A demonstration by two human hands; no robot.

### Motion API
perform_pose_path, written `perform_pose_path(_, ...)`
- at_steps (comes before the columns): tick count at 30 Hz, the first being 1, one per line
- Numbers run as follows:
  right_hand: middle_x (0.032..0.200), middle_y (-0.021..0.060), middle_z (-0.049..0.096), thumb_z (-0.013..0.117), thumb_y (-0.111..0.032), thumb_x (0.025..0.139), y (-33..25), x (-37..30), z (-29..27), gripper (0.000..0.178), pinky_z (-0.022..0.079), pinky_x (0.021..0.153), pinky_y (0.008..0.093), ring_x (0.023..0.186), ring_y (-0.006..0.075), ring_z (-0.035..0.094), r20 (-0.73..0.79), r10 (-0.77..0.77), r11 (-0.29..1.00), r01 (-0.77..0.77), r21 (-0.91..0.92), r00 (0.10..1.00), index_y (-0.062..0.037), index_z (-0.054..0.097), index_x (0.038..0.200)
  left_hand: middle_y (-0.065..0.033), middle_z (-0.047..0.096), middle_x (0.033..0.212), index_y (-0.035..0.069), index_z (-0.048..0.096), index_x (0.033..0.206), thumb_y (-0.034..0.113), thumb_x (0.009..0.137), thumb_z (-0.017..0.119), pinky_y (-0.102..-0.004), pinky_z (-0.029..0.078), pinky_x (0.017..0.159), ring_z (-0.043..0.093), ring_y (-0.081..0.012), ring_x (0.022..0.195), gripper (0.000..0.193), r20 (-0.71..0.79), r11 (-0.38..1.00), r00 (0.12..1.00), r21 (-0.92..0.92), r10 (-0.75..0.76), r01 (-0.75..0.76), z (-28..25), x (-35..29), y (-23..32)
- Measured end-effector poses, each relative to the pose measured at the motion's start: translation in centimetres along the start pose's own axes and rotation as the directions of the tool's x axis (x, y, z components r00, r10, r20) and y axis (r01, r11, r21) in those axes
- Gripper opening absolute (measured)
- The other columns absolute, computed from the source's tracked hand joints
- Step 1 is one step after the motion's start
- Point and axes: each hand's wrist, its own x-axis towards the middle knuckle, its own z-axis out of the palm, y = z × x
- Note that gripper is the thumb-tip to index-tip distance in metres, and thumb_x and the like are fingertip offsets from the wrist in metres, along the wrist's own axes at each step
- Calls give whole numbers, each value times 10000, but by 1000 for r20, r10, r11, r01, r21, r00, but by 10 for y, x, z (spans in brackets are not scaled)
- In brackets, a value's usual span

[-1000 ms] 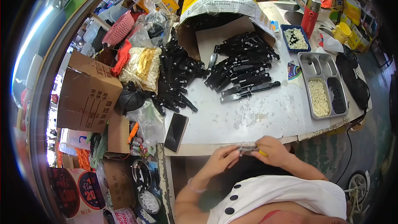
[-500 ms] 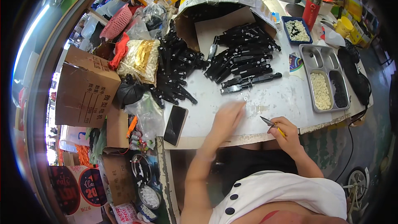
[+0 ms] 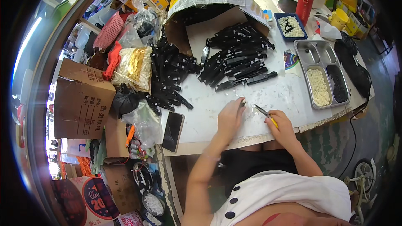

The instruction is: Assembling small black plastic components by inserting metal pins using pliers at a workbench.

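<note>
My right hand (image 3: 282,128) grips yellow-handled pliers (image 3: 264,111) near the table's front edge, with the pointed metal jaws aimed up and left toward my other hand. My left hand (image 3: 230,118) is closed just left of the plier tips. A small dark bit shows at its fingertips, too little to name. Beyond both hands lies a pile of long black plastic parts (image 3: 238,58) with small white and metal pieces on them. Another heap of similar black parts (image 3: 171,67) sits farther left.
At the right stands a metal compartment tray (image 3: 307,81) with white and black small pieces. Behind it are a blue tray (image 3: 276,28) and a red flask (image 3: 304,6). A phone (image 3: 173,130) lies front left, beside a cardboard box (image 3: 81,104). An open yellow-white sack (image 3: 201,0) stands at the back.
My left hand, blurred before, is now steadier and closed, nearer the plier tips. The pliers have shifted slightly left and up. The whole view has shifted a little.
</note>
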Motion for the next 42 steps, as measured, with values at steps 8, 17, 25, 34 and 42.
perform_pose_path(8,925,160,598,596,-149,872,-26,12,14,214,465,737,381,841,329,571,40,-58,998,58,9,997,65,599,870,-104,613,797,46,616,1079,76,800,655,-349,455,629,571,-268,712,284,-70,983,998,180,-7,19,-10,-19,21)
perform_pose_path(17,841,104,605,735,-154,750,-23,-11,2,192,480,664,361,749,273,586,175,-486,873,484,56,857,-30,589,755,-11,517,622,-12,629,1049,198,956,511,-211,348,539,453,-60,579,258,704,341,612,-511,-360,789,-76,-61,53)
perform_pose_path(25,943,106,613,713,-127,767,-23,-21,20,163,467,721,354,854,288,584,259,-387,911,325,253,885,-13,597,760,-89,673,1030,53,594,1196,193,905,570,-313,497,723,637,-160,792,324,688,904,593,248,-418,349,-125,-134,1)
perform_pose_path(34,937,125,608,646,-96,817,-38,-8,-2,141,459,691,318,783,261,571,115,-307,938,279,206,945,32,599,782,-177,576,1074,2,541,1066,161,873,563,-397,415,916,529,-343,1041,252,40,999,999,48,-6,4,-31,12,-26)
perform_pose_path(42,918,140,616,641,-99,818,-23,-14,-18,153,465,711,332,814,278,580,-2,-192,975,191,116,981,39,599,767,-115,563,959,68,581,998,198,756,681,-400,413,794,515,-280,959,292,201,926,979,365,20,-94,31,34,-45)
